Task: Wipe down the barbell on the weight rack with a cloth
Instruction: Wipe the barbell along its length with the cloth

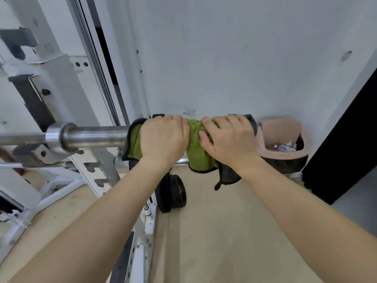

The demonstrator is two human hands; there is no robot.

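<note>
The left hand (163,139) and right hand (230,139) are each clamping a grip on the green cloth (196,148) wrapped round the barbell (95,136), which is lying left-to-right on the weight rack (61,82), its uncovered length running leftward from the grip, nearer the left hand

Cloth (196,152) green, dark-edged; barbell (93,136) silver; rack (61,82) white.

A pink bin (280,130) with litter inside sits against the white wall (224,58); black plates (174,194) stand on edge on the tan floor (224,231); a black panel (344,148) rises at right.
</note>
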